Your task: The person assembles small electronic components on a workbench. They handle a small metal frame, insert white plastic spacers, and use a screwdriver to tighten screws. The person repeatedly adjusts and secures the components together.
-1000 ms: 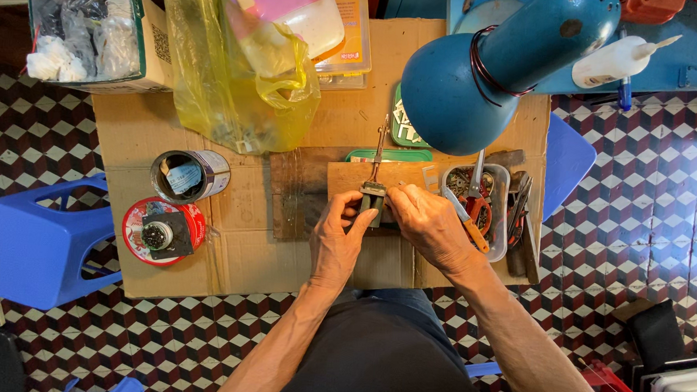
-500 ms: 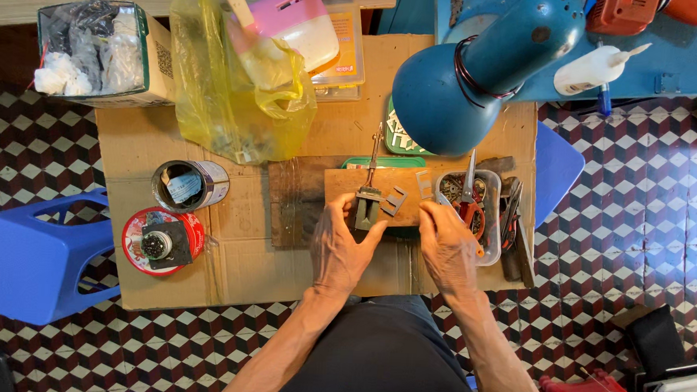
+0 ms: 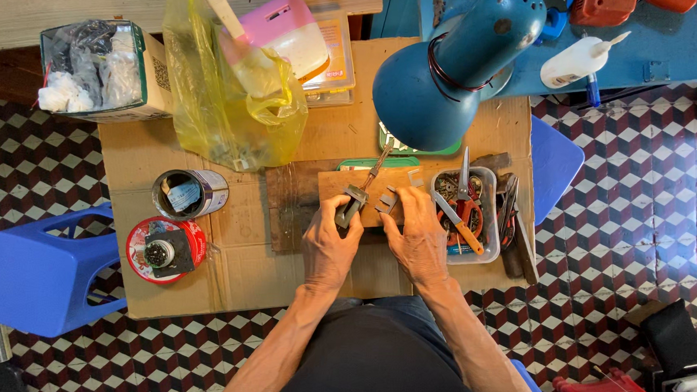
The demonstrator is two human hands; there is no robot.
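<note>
Head view, frame centre: left hand (image 3: 328,247) gripping a small metal tool (image 3: 351,206) on a wooden board (image 3: 372,191); right hand (image 3: 419,238) pressing flat, holding nothing; steadying next.

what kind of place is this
Probably a small home repair or craft workbench: a cardboard-topped table on a tiled floor, a clear tray of hand tools, a blue desk lamp, and both hands working small metal parts on a wooden board.
</note>
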